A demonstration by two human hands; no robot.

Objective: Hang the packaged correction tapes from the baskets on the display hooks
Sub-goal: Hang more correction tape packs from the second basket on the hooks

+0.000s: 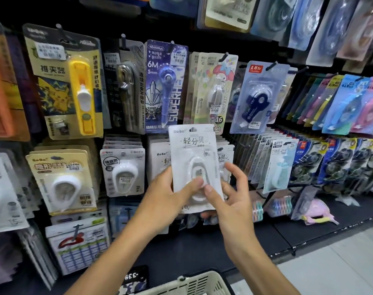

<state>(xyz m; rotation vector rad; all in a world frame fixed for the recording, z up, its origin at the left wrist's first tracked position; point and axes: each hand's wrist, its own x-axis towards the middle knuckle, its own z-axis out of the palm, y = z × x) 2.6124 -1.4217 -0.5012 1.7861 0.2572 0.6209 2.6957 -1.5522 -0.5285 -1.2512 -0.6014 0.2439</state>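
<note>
Before a stationery display wall (266, 145), both hands' fingers (197, 184) pinch a white "BoBo" correction tape pack (194, 150).

The held pack (195, 167) is white with grey lettering; left of it hangs a yellow clip pusher (83, 96); below it, a cream basket (194, 283).

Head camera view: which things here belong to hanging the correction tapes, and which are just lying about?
Belongs to the job:
white correction tape pack, held by left hand and right hand
matching packs on the hook behind it
basket

Just lying about:
yellow Pikachu clip pusher
pink item on shelf
</note>
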